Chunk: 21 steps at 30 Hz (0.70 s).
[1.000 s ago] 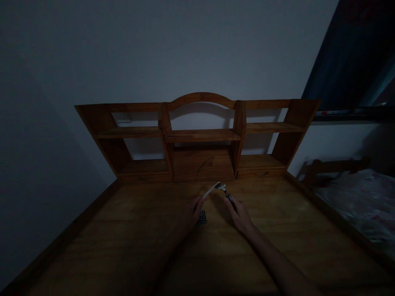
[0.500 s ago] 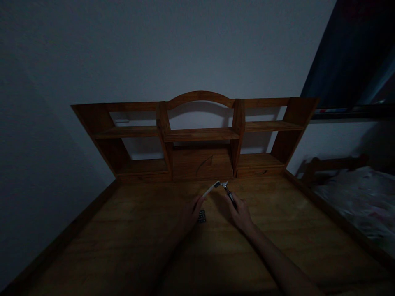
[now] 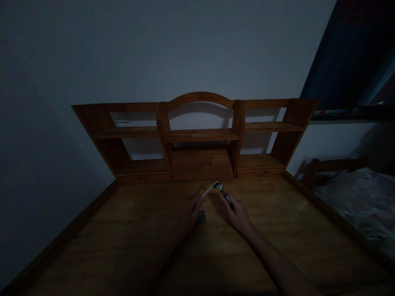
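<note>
My left hand (image 3: 189,212) is closed around the handle of a white toothbrush (image 3: 209,190) with dark bristles, its head pointing up and to the right. My right hand (image 3: 238,214) grips a razor (image 3: 226,196) with a dark handle and a shiny metallic head. The bristles are at the razor's head; whether they touch is hard to make out in the dim light. Beside my left hand, a small dark pack (image 3: 201,217) with several pale spots lies on the wooden desk (image 3: 132,230), partly hidden by that hand.
A wooden shelf unit (image 3: 202,135) with open compartments stands along the desk's back, against a pale wall (image 3: 185,49). Raised wooden edges run along both sides of the desk. To the right are a plastic-covered heap (image 3: 361,201) and a dark window (image 3: 345,61).
My right hand has shifted slightly left, bringing the razor's head in against the toothbrush bristles or very near them; the razor has turned a little. My left hand has barely moved.
</note>
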Available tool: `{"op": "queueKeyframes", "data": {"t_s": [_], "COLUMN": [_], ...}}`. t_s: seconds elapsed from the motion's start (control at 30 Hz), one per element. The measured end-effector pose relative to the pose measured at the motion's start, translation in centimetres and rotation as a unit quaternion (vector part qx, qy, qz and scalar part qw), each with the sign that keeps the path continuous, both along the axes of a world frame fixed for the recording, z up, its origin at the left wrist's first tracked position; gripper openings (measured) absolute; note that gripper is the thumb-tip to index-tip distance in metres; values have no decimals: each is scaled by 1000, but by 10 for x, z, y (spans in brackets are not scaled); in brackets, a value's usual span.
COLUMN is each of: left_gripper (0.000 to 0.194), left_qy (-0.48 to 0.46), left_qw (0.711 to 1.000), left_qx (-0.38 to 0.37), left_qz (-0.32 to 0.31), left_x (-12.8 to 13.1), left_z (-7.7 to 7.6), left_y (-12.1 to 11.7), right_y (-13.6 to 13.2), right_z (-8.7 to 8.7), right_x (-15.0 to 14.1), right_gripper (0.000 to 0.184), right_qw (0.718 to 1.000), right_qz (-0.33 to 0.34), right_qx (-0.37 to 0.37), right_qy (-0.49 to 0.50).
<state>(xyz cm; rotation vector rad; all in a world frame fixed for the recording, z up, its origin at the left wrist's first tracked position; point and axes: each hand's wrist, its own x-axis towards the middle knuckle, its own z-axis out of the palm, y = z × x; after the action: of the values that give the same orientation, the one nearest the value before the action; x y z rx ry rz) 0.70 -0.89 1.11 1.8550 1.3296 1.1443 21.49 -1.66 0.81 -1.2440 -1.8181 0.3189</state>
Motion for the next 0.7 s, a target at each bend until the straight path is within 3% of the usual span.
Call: {"op": "queueKeyframes", "data": {"t_s": [0.53, 0.7], "left_gripper": [42, 45], "left_qy": [19, 22], "left_qw": [1000, 1000], "left_qx": [14, -13], "left_qz": [-5, -8], "left_x": [-2, -2], "left_z": [3, 7], "left_y": [-2, -4], "right_y": [2, 3], "right_z": [0, 0], "right_x": [2, 2], "right_gripper": [30, 32], "right_qw": [1000, 1000], "right_qz": [-16, -8], "right_qx": [7, 14], "right_qy": [9, -10]}}
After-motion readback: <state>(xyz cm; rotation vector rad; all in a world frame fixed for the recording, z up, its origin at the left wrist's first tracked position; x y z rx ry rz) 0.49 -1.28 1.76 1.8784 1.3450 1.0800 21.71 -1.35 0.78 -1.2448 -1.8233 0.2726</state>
